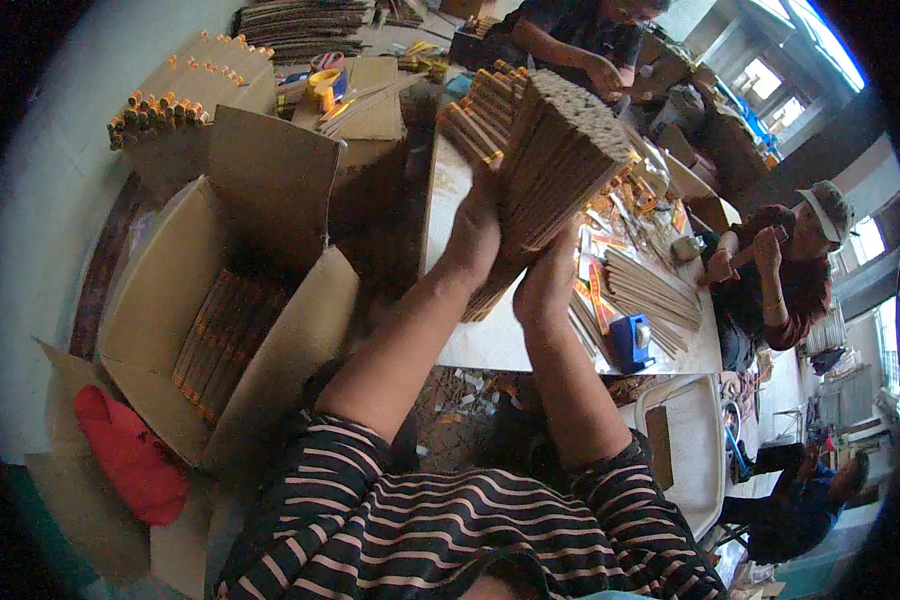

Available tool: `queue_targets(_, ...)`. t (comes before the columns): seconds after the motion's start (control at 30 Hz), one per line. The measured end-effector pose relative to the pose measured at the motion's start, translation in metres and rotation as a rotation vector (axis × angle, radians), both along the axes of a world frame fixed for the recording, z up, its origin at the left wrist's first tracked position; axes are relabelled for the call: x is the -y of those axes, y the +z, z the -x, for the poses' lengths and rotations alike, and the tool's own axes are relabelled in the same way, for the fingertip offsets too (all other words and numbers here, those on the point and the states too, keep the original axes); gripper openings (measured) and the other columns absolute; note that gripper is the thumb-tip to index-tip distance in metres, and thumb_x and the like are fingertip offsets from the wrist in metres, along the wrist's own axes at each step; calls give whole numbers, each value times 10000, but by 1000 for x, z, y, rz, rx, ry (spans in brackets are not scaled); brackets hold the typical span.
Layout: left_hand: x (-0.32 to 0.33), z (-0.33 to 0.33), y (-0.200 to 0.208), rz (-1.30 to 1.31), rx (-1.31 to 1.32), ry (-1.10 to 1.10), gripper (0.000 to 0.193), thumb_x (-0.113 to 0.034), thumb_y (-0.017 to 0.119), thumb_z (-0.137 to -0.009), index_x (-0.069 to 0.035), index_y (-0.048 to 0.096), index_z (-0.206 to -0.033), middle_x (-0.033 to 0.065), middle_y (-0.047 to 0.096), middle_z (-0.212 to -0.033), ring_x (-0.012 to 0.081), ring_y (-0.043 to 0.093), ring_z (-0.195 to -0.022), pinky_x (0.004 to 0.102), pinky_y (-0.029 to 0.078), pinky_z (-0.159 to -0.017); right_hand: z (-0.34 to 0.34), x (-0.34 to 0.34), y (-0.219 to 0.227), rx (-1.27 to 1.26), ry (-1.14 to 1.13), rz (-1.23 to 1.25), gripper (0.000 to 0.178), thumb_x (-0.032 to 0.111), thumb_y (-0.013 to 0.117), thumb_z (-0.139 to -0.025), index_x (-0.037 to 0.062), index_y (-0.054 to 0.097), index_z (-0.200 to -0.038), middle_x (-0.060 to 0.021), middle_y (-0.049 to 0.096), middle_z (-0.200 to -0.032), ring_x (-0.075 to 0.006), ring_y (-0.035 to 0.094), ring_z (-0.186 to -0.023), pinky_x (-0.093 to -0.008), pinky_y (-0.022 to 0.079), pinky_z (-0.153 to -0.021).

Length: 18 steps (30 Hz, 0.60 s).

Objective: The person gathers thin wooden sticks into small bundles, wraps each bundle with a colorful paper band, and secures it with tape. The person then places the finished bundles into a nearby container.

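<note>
Between both my hands a thick bundle of brown sticks (550,170) is held up on a tilt over the white table, its pale round ends facing up and away. My left hand (477,225) presses on the bundle's left side, fingers mostly hidden behind it. On its lower right side my right hand (548,280) grips it, its fingers also hidden by the sticks. Just beyond my left hand lie sticks with orange-yellow bands (478,118). Loose brown sticks (650,290) and a blue tape dispenser (631,343) lie to the right of my right hand.
An open cardboard box (155,290) at left holds banded sticks (232,340), with a red cloth item (130,455) beside it. More banded bundles (160,112) stand behind. The white table (480,345) has its edge before me. Co-workers sit at the far side (580,45) and right (780,270).
</note>
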<state>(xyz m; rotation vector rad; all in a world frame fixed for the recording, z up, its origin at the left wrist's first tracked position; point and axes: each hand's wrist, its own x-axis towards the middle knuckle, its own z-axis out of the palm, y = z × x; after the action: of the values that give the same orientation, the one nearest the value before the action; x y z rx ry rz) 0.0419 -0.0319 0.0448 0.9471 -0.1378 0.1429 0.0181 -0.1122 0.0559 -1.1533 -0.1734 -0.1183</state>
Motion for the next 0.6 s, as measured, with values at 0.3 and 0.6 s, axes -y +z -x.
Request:
queue_targets(0.3,21,17,2,-216,226,309,520,-385,210,-952,-4,345,-1279,114,434,-1246,180,399,-1163,302,273,-1003,-30,11,15,11,74,6,662,550,266,-894,17,373,-1272,-153,467,-1225,-243,470,-1111,-338,362,-942)
queue_targets(0.6,24,23,-3,-273,300,435,503,-378,239,-946,17,354,-1235,147,496,-1157,253,469,-1087,345,333,-951,-34,24,5,153,21,116,577,509,320,-897,44,412,-1226,-111,488,-1195,-225,486,-1072,-351,393,-894)
